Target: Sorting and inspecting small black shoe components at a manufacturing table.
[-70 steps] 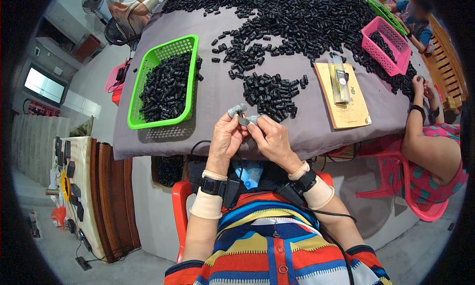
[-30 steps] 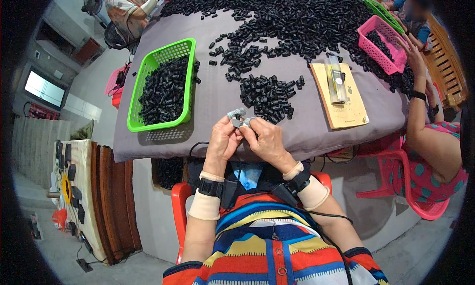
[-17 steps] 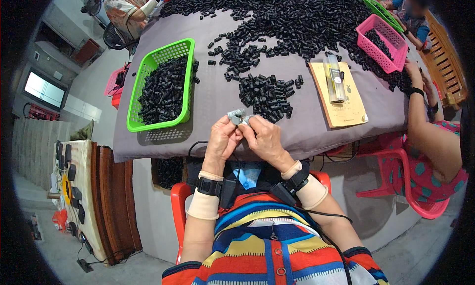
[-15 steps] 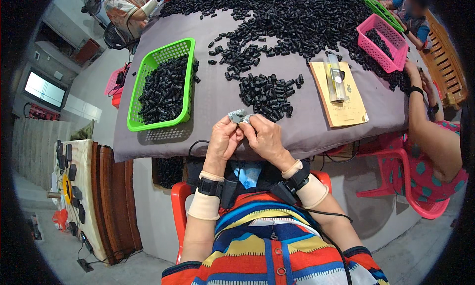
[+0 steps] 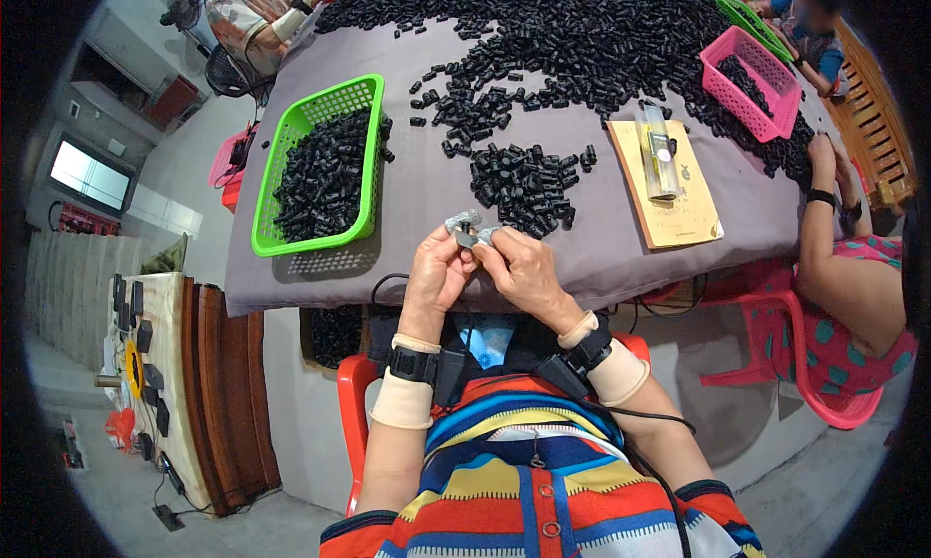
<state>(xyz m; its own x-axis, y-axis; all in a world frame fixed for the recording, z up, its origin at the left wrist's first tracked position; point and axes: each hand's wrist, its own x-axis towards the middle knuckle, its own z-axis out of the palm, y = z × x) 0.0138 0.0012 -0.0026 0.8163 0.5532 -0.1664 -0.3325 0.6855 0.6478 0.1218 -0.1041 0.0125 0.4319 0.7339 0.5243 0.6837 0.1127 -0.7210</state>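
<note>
Both hands meet at the near edge of the table, fingertips close together. My left hand [image 5: 438,269] pinches a small dark plastic piece [image 5: 466,239], too small for its details to show. From the other side, the bent fingers and thumb of my right hand [image 5: 529,272] close on the same piece. Silvery-grey wrapping covers fingertips of both hands. Just beyond them lies a small heap of short black cylindrical pieces [image 5: 524,191]. To the left stands a green perforated basket [image 5: 374,160] filled with similar black pieces.
A large spread of black pieces [image 5: 582,54] covers the table's far side. On the right, a yellow-tan notebook [image 5: 689,223] lies under a clear plastic case [image 5: 659,165]. A pink basket [image 5: 790,112] stands beyond it. Co-workers sit at the right and far left. Cables run by my wrists.
The small piece has turned between my fingers, and my left fingertip has lifted slightly off it. The right-hand co-worker's hands have shifted a little lower, away from the pink basket.
</note>
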